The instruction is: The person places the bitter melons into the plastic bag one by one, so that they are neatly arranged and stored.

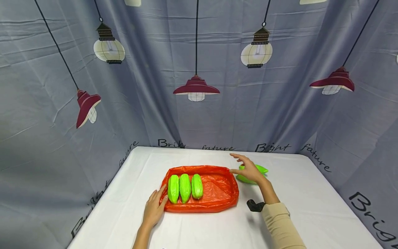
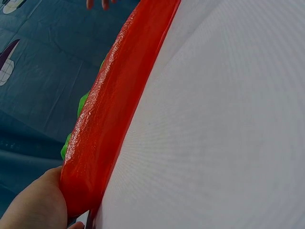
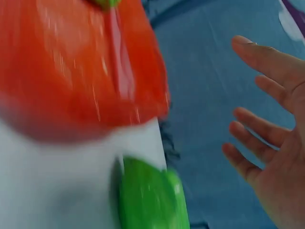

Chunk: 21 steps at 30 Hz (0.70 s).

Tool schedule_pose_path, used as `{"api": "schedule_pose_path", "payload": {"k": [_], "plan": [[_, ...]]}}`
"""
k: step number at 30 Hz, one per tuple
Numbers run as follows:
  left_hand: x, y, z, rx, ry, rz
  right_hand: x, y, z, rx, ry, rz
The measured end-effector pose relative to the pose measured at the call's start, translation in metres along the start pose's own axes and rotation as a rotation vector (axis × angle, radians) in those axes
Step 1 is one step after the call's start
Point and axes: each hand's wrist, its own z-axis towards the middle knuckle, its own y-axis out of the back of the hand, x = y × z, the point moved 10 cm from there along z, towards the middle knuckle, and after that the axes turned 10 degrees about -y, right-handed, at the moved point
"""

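Observation:
A red tray (image 1: 214,207) with a crinkled, glossy surface lies in the middle of the table. Three green ridged fruits (image 1: 185,188), starfruit-like, lie side by side in its left half. My left hand (image 1: 154,209) holds the tray's near left corner between thumb and fingers; in the left wrist view, that hand (image 2: 35,202) sits against the tray's end. Over the tray's right end, my right hand (image 1: 248,169) is spread with nothing in it. More green ridged fruit (image 1: 262,169) lies on the table just beyond that hand, partly hidden by it.
A white cloth covers the table (image 1: 124,193). Grey-blue curtains (image 1: 199,121) with printed lamps stand around its back and sides. A small black device (image 1: 255,206) shows beside my right wrist, next to the beige sleeve (image 1: 281,224).

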Motion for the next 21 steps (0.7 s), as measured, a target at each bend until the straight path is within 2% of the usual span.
{"api": "schedule_pose_path", "payload": {"k": [4,10,15,21], "plan": [[0.000,0.000,0.000,-0.003,-0.001,0.004,-0.023,0.020,-0.005,-0.011,-0.007,-0.043],[0.000,-0.001,0.000,0.001,-0.001,0.006,-0.054,0.037,-0.013,-0.017,-0.008,-0.075],[0.001,-0.001,0.000,-0.002,0.003,0.008,-0.065,0.039,-0.017,-0.007,0.010,-0.073],[0.000,-0.001,0.001,-0.001,0.000,0.004,-0.078,0.036,-0.018,0.003,-0.028,-0.103]]}}
